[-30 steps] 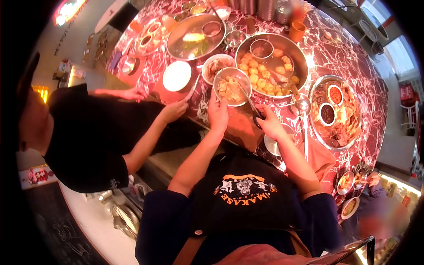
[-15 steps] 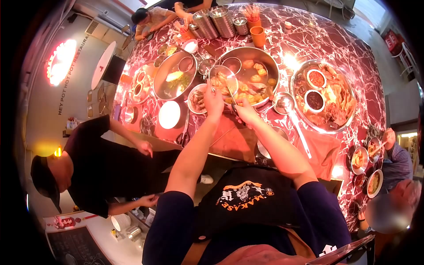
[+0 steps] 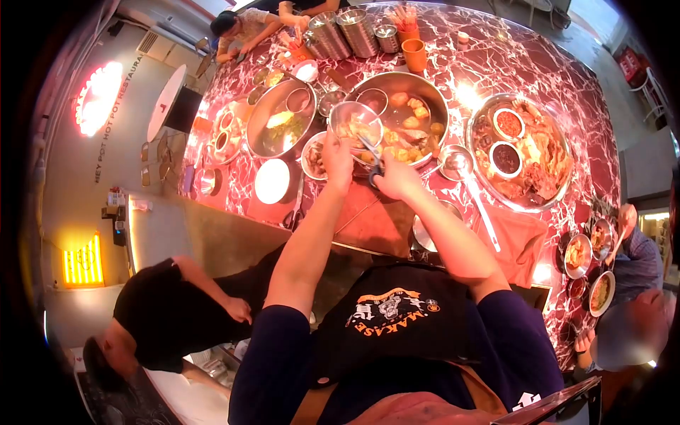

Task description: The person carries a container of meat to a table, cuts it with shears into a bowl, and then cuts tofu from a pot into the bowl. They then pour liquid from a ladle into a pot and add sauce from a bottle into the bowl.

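I judge that I am in the middle of snipping food. My left hand (image 3: 338, 157) pinches the near rim of the small steel bowl (image 3: 354, 119), which sits at the left edge of the big pot (image 3: 425, 99). My right hand (image 3: 398, 180) is closed around the handles of the scissors (image 3: 371, 159), with the blades pointing into the pieces in the bowl. I cannot tell whether the blades are apart.

As I see it, another cut calls for holding the bowl steady and keeping my left fingers clear of the tips.

The desk (image 3: 496, 64) is red marbled stone, and it is crowded. A ladle (image 3: 457, 164) lies just right of my hands, and beyond it is a round tray (image 3: 549, 188) with two sauce dishes. A second pot (image 3: 280, 120) and a white plate (image 3: 273, 182) are to the left. An orange cup (image 3: 414, 53) and stacked steel tins (image 3: 347, 32) stand at the far edge.

A neon sign (image 3: 95, 99) glows on the wall. A co-worker in black (image 3: 177, 312) bends low at my left, and other people sit at the desk's ends.
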